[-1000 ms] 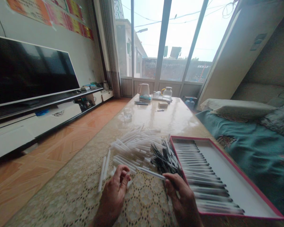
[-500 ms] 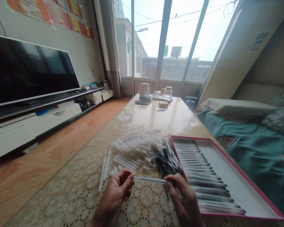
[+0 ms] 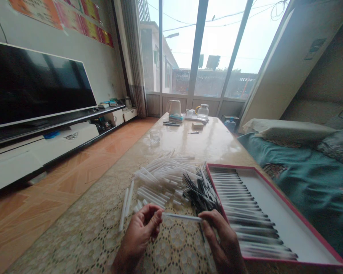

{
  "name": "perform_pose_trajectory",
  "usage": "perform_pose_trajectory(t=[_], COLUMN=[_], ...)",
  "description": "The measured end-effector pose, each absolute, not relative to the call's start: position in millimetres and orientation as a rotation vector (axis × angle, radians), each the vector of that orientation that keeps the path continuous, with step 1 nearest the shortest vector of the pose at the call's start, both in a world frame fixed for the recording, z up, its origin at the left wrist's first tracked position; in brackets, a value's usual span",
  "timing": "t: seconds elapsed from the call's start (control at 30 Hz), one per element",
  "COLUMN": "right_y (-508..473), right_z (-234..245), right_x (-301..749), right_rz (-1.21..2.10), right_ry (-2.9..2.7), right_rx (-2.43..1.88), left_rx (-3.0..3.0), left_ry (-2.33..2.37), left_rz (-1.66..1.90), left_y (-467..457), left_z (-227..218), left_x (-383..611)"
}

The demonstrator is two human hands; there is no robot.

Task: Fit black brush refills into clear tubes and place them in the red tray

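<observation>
My left hand and my right hand hover low over the table, each pinching one end of a thin white pen tube stretched level between them. Just beyond the hands lies a heap of white tubes, with a bunch of black refills beside it on the right. A flat box with a pink rim sits to the right, and finished pens lie in a row along its left side.
The table carries a lace cloth. A glass, a kettle and a jug on a tray stand at its far end. A television is on the left, a teal sofa on the right.
One second ago my left hand was fingering something at the pile while my right held the tube alone. Now both hands grip the tube's ends, held level. Nothing has moved in the last half second.
</observation>
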State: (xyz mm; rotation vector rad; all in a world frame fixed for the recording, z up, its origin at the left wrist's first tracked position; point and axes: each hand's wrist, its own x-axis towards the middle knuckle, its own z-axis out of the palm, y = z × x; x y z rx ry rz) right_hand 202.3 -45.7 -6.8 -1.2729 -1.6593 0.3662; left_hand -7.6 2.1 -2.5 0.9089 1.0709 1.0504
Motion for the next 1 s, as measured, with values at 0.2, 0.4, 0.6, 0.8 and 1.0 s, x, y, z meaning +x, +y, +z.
perform_pose_trajectory(t=[0.2, 0.4, 0.6, 0.8, 1.0], right_y=[-41.7, -38.3, -39.9, -44.2, -49.1], right_z=[-10.7, -27.5, -31.8, -26.5, -7.5], right_x=[204.4, 203.6, 198.6, 200.4, 204.5], right_rz=[0.433, 0.095, -0.008, 0.365, 0.755], right_ry=[-1.892, -2.270, -2.342, -2.211, -2.083], right_rx=[-1.304, -1.337, -1.351, -1.391, -1.477], left_rx=[0.939, 1.046, 1.031, 1.072, 1.094], left_ry=[1.052, 1.032, 1.077, 1.041, 0.998], left_rz=[1.021, 0.869, 0.838, 0.895, 0.917], left_y=[-2.6, -10.7, -12.7, -18.9, -24.7], left_z=[-5.2, -8.4, -9.9, -7.4, -0.4], left_x=[-2.8, 9.0, 12.6, 14.5, 17.2])
